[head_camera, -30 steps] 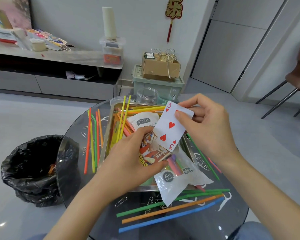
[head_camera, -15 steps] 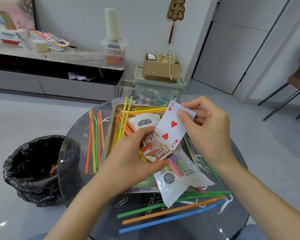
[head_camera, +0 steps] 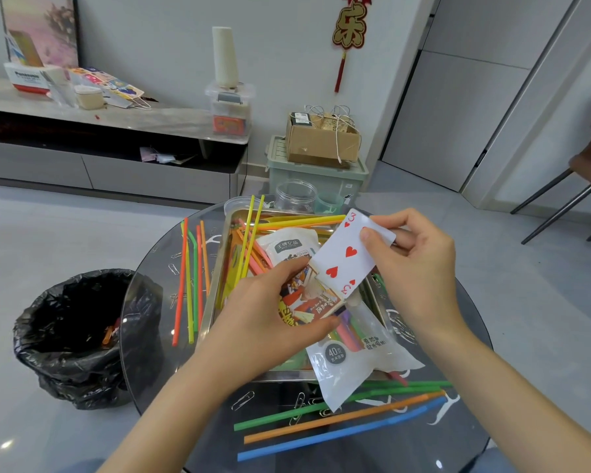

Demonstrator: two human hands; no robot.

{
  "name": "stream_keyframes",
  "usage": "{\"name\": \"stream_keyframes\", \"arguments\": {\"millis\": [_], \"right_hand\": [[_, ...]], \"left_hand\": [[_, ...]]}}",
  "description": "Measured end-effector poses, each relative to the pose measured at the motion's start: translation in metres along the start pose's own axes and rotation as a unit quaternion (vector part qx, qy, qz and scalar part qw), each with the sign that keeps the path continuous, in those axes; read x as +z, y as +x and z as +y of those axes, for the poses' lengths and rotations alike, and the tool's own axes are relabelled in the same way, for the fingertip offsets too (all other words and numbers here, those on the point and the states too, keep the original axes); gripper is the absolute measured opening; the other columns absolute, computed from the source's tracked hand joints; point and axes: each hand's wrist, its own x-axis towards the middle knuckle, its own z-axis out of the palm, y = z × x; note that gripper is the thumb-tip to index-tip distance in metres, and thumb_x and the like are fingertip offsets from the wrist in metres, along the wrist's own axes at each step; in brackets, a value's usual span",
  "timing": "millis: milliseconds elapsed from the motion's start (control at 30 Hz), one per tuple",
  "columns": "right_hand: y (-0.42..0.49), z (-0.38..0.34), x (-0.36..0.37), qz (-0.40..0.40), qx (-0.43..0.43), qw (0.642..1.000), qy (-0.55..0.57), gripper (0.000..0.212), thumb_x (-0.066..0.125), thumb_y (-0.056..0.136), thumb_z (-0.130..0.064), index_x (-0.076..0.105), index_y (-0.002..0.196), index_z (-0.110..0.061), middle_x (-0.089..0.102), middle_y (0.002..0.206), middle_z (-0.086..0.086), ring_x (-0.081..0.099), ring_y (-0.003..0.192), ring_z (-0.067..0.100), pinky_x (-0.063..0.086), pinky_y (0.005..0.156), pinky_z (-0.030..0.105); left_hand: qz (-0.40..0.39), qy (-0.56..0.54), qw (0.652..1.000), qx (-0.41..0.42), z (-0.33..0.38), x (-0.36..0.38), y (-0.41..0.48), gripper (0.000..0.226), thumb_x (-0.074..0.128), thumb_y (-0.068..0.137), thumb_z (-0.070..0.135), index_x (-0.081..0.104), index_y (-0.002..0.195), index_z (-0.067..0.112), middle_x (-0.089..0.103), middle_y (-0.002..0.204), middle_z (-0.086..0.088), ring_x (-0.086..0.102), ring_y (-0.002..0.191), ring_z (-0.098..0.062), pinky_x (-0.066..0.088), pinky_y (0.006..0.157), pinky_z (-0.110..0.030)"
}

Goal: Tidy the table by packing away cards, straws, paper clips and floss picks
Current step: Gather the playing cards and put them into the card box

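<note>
My left hand [head_camera: 270, 319] grips a colourful card box [head_camera: 307, 302] over the metal tray [head_camera: 215, 278]. My right hand [head_camera: 420, 268] pinches a three of hearts card [head_camera: 347, 257] by its top end, with the card's lower end at the box's open mouth. Coloured straws [head_camera: 190, 278] lie on the glass table left of the tray, more straws [head_camera: 338, 418] lie near the front edge, and others sit in the tray. Paper clips [head_camera: 242, 400] and white floss picks [head_camera: 446, 407] are scattered on the glass. A straw bag [head_camera: 352, 363] lies over the tray's front rim.
The round glass table [head_camera: 144, 302] has a bin with a black bag [head_camera: 72, 336] at its left. Clear plastic jars [head_camera: 296, 196] stand behind the tray. A green crate with a cardboard box [head_camera: 321, 145] sits by the wall. Chair legs [head_camera: 556, 206] are at the right.
My right hand has brought the three of hearts down and left, so its lower end now meets the mouth of the card box. My left hand keeps holding the box.
</note>
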Motion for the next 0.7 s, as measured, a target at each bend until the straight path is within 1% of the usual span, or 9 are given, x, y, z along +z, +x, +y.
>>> {"name": "stream_keyframes", "arguments": {"millis": [67,133,233,300,367,467,567,633,700], "right_hand": [[0.001,-0.002,0.002,0.013,-0.007,1.000,-0.011,0.020,0.064,0.088,-0.010,0.058,0.076,-0.024,0.070,0.073,-0.018,0.070,0.075,0.003,0.057,0.057,0.036],[-0.005,-0.004,0.006,0.016,-0.015,1.000,-0.012,0.017,0.064,0.088,-0.009,0.059,0.078,-0.022,0.069,0.075,-0.019,0.070,0.076,0.002,0.057,0.055,0.034],[-0.019,-0.004,0.012,0.009,-0.012,1.000,0.017,0.015,0.064,0.087,-0.008,0.061,0.079,-0.020,0.072,0.073,-0.008,0.070,0.073,0.006,0.057,0.054,0.029],[-0.023,-0.004,0.012,-0.003,-0.003,0.999,0.032,0.013,0.064,0.088,-0.008,0.064,0.080,-0.018,0.072,0.074,-0.005,0.071,0.072,0.008,0.055,0.055,0.024],[-0.023,-0.004,0.010,-0.022,0.016,0.999,0.046,0.011,0.062,0.089,-0.010,0.068,0.085,-0.019,0.073,0.078,-0.005,0.070,0.077,0.008,0.054,0.059,0.020],[-0.025,-0.002,0.005,-0.052,0.045,0.997,0.027,0.015,0.060,0.091,-0.014,0.071,0.097,-0.021,0.072,0.082,-0.008,0.069,0.080,0.006,0.056,0.064,0.021],[-0.032,-0.001,0.005,-0.087,0.055,0.995,0.005,0.017,0.057,0.092,-0.018,0.071,0.097,-0.027,0.071,0.084,-0.015,0.067,0.083,0.001,0.055,0.067,0.018],[-0.037,-0.001,0.006,-0.111,0.058,0.992,-0.002,0.018,0.056,0.092,-0.021,0.070,0.099,-0.029,0.071,0.089,-0.014,0.066,0.088,0.001,0.054,0.071,0.019],[-0.042,-0.001,0.007,-0.134,0.046,0.990,-0.013,0.019,0.054,0.093,-0.021,0.070,0.103,-0.027,0.068,0.097,-0.014,0.063,0.094,-0.001,0.053,0.076,0.018]], "left_hand": [[0.012,-0.003,1.000,0.002,0.000,0.000,0.002,0.073,0.077,0.068,0.045,0.046,0.133,0.031,0.048,0.098,0.038,0.049,0.102,0.019,0.046,0.075,-0.003],[0.024,-0.001,1.000,0.004,0.001,0.001,0.003,0.073,0.076,0.067,0.046,0.047,0.133,0.030,0.049,0.097,0.037,0.050,0.101,0.018,0.046,0.074,-0.003],[0.046,-0.002,0.999,0.012,0.001,0.005,0.005,0.071,0.076,0.068,0.044,0.049,0.132,0.027,0.051,0.094,0.036,0.052,0.097,0.019,0.045,0.074,-0.002],[0.053,0.005,0.998,0.015,0.001,0.006,0.006,0.070,0.076,0.069,0.043,0.050,0.132,0.026,0.050,0.091,0.037,0.052,0.095,0.021,0.044,0.074,-0.001],[0.056,0.011,0.998,0.019,0.000,0.006,0.007,0.072,0.076,0.069,0.043,0.049,0.133,0.025,0.050,0.093,0.037,0.053,0.092,0.021,0.044,0.074,0.000],[0.058,0.015,0.998,0.025,-0.001,0.005,0.008,0.073,0.075,0.069,0.044,0.050,0.134,0.024,0.052,0.096,0.035,0.056,0.094,0.016,0.045,0.074,-0.002],[0.066,0.014,0.997,0.033,-0.001,0.006,0.008,0.074,0.075,0.067,0.045,0.051,0.133,0.023,0.059,0.099,0.027,0.061,0.091,0.010,0.049,0.078,-0.007],[0.070,0.017,0.997,0.039,-0.002,0.007,0.007,0.074,0.075,0.067,0.045,0.052,0.133,0.021,0.060,0.100,0.023,0.062,0.091,0.009,0.049,0.079,-0.008],[0.072,0.020,0.996,0.048,-0.003,0.008,0.008,0.074,0.073,0.068,0.048,0.053,0.132,0.018,0.062,0.099,0.022,0.061,0.093,0.008,0.049,0.079,-0.009]]}}
